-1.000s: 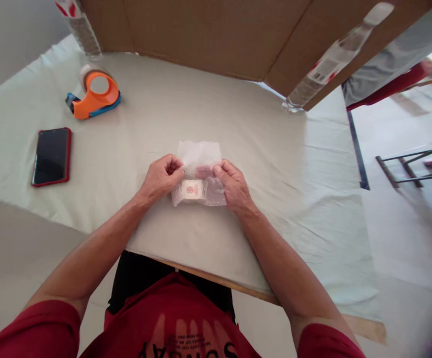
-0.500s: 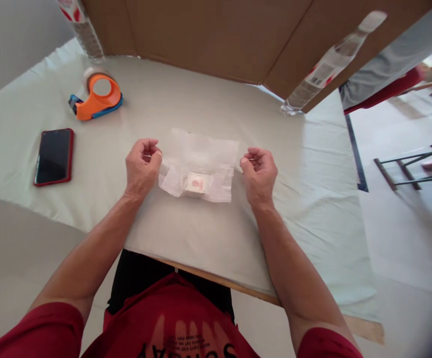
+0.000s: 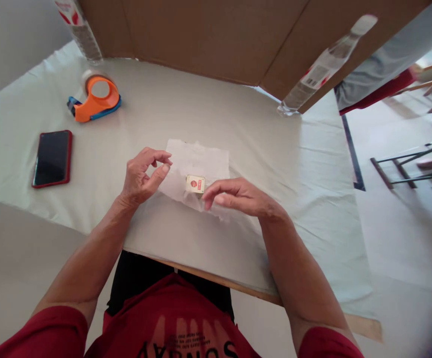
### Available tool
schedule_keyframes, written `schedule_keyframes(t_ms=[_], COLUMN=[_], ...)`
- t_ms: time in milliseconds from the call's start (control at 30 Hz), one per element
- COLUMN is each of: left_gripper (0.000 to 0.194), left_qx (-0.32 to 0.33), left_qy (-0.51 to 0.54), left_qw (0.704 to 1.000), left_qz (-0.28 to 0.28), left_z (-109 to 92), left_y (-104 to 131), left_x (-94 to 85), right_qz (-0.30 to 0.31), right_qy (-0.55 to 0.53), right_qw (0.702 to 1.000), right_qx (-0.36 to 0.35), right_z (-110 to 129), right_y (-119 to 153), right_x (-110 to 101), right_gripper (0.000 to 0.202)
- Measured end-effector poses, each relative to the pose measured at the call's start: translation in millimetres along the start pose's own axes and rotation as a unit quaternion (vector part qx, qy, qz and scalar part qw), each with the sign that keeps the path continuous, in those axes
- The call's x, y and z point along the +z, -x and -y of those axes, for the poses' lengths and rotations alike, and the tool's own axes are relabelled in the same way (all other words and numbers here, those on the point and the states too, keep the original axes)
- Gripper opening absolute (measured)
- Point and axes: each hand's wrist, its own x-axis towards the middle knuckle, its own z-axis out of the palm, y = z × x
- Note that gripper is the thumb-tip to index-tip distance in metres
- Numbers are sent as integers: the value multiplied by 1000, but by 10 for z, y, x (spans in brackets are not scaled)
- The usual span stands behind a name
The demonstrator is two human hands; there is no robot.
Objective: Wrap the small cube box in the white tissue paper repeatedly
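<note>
A small cream box with a red print (image 3: 195, 184) lies on a sheet of thin white paper (image 3: 201, 155) in the middle of the table. The paper is spread out under and around the box. My left hand (image 3: 146, 174) hovers by the paper's left edge, thumb and fingers apart, with nothing between them. Just to the right of the box is my right hand (image 3: 238, 195), its fingers reaching over the paper with a gap to the thumb. Whether its fingertips touch the box or the paper, I cannot tell.
An orange and blue tape dispenser (image 3: 96, 99) and a phone in a red case (image 3: 53, 158) lie at the left. Water bottles stand at the back left (image 3: 83, 37) and back right (image 3: 324, 69), against a brown cardboard panel (image 3: 201, 40).
The paper over the box has opened out, and the box now shows bare. My right hand has moved left and toward me, close to the box. Fingers of both hands have spread.
</note>
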Motion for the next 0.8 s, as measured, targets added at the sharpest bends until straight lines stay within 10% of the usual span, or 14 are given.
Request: schedule_keyframes(t_ms=[167,267,400,500,633,800], left_gripper=[43,40,43,72,102,109], left_qx=[-115,-156,-25,25,18,24], left_qy=[176,158,28,-9,-89,-163], left_qw=[966,946,979,971,945,927], left_qz=[153,238,199,238,313,338], left_z=[-6,23,52,102,201,243], left_y=[-6,-6,-1,40,116,115], left_x=[-54,-24,25,77,185,249], right_qz=[197,49,-224,-202,-191,-376], right_qy=[27,57,190,292,353,326], right_qw=[979,996,956,935,916,865], right_qx=[45,54,19,-9,18,62], right_z=[-22,-59,-137,-267,-382,-462], right_y=[-59,-47,-52,-130,-184,76], right_x=[109,92,87,185,176,-372], right_gripper=[29,27,35,62,47,44])
